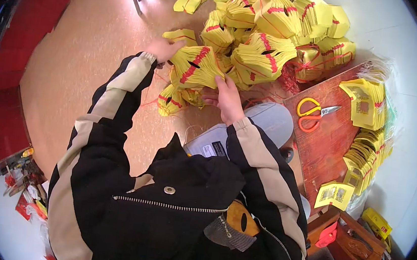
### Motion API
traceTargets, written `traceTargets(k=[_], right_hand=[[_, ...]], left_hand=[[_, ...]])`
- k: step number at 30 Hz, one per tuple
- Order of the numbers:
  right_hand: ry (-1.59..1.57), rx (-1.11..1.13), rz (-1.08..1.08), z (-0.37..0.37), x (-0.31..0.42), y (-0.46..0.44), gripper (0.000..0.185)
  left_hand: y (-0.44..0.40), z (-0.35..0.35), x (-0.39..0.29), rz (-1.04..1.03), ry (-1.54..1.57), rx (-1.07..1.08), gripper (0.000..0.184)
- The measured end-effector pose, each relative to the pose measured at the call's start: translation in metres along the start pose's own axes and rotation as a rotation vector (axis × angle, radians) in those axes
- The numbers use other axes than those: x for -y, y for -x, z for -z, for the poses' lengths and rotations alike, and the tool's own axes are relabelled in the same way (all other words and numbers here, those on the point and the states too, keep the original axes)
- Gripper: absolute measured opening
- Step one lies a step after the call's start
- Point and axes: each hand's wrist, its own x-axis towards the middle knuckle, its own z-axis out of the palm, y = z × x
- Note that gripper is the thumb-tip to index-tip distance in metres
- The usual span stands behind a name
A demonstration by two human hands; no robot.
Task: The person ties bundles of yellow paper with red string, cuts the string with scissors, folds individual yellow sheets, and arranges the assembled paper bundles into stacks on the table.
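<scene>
Bundle [195, 67] between both hands [164, 51]

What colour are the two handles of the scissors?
One handle is yellow, the other orange; the head view shows the scissors.

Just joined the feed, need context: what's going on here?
A person's left hand and right hand hold a yellow paper bundle by opposite ends, at the near side of a heap of similar bundles. The scissors lie unused on the red wooden tabletop, beside more yellow paper stacks.
</scene>
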Motion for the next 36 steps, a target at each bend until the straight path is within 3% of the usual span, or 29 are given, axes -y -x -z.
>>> traceTargets(k=[4, 6, 7, 9, 11, 12, 14, 15, 17, 20, 21, 23, 27, 32, 36], right_hand=[[0.121, -0.117, 0.042, -0.007, 0.006, 0.011, 0.060], [0.349, -0.168, 0.148, -0.009, 0.012, 0.019, 0.068], [0.348, -0.171, 0.148, -0.002, 0.000, 0.011, 0.068], [0.635, -0.284, 0.518, 0.014, -0.024, -0.007, 0.077], [0.617, -0.298, 0.492, 0.024, -0.032, -0.015, 0.075], [0.598, -0.311, 0.467, 0.024, -0.031, -0.015, 0.073], [0.631, -0.354, 0.453, 0.024, -0.029, -0.015, 0.071], [0.667, -0.397, 0.438, 0.024, -0.029, -0.014, 0.070], [0.626, -0.384, 0.446, 0.025, -0.029, -0.015, 0.069], [0.582, -0.374, 0.463, 0.024, -0.027, -0.013, 0.067], [0.580, -0.376, 0.469, 0.023, -0.025, -0.012, 0.065], [0.584, -0.364, 0.489, 0.021, -0.023, -0.010, 0.064], [0.526, -0.330, 0.453, 0.003, 0.001, 0.011, 0.066], [0.532, -0.321, 0.405, 0.015, -0.027, -0.010, 0.070], [0.542, -0.235, 0.360, 0.010, -0.027, -0.007, 0.069]], left_hand=[[0.019, 0.011, -0.009, 0.037, 0.057, 0.031, 0.085], [0.025, 0.011, -0.008, 0.058, 0.052, 0.047, 0.088], [0.024, 0.010, -0.002, 0.033, 0.002, -0.047, 0.087], [0.025, 0.005, 0.010, 0.006, -0.046, -0.141, 0.087], [0.028, -0.002, 0.021, -0.429, -0.163, -0.206, 0.083], [0.028, -0.004, 0.021, -0.430, -0.163, -0.205, 0.083], [0.027, -0.007, 0.018, -0.866, -0.292, -0.306, 0.092], [0.029, -0.005, 0.012, -0.869, -0.292, -0.305, 0.092], [0.031, -0.001, -0.002, -0.882, -0.249, -0.049, 0.096], [0.015, -0.012, -0.014, -0.910, -0.325, -0.213, 0.082], [0.016, -0.011, -0.018, -0.913, -0.326, -0.213, 0.082], [0.019, -0.009, -0.024, -0.887, -0.542, -0.186, 0.063], [0.011, 0.005, -0.007, -0.907, -0.362, -0.076, 0.053], [0.014, 0.034, 0.023, -0.746, -0.048, -0.375, 0.050], [-0.010, 0.024, -0.001, -0.598, -0.113, -0.495, 0.045]])
